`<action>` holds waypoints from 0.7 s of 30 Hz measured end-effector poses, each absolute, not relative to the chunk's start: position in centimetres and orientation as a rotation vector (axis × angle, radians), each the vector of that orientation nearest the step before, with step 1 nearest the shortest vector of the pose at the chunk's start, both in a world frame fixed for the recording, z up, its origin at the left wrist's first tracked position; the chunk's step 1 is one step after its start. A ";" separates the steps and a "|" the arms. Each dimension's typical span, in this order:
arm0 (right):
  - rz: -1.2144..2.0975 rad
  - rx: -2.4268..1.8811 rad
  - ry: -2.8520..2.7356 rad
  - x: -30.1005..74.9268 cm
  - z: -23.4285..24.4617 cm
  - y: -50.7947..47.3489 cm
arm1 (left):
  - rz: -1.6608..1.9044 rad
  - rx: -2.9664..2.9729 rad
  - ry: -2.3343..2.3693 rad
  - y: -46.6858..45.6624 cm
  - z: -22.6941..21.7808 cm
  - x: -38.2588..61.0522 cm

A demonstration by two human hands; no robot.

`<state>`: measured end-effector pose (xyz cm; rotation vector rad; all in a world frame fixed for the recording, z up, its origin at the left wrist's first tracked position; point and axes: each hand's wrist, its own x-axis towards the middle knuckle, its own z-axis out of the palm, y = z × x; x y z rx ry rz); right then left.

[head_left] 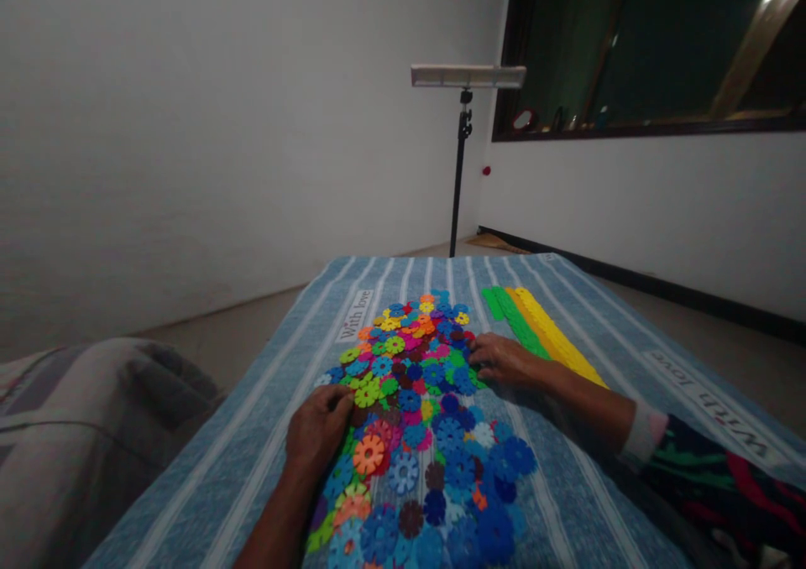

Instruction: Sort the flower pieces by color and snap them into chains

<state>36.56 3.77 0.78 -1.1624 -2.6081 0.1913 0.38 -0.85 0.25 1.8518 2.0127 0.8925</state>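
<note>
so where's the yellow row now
In the head view, the yellow row lies right of the colourful pile, beside the orange row, beyond the right forearm.

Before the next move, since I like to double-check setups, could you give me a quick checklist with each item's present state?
1. Left hand at the pile's left edge: ok.
2. Right hand at the pile's right edge: ok.
3. Pieces grouped by colour in the pile: not ok; many colours lie mixed.
4. Strips apart from the pile: ok; they lie to its right.
5. Right forearm clear of the strips: cannot tell; they meet in this view.
6. Stand beyond the cloth's far edge: ok.
</note>
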 end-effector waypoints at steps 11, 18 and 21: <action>0.441 -1.164 -2.468 36.5 0.7 3.3 | 0.901 1.891 2.031 -0.4 -0.1 0.3; 0.704 -1.237 -2.202 40.8 2.9 3.3 | 0.879 1.898 2.045 -0.2 -0.3 0.2; 0.636 -1.316 -2.165 44.0 4.1 3.3 | 0.876 1.899 2.051 -0.1 -0.2 0.3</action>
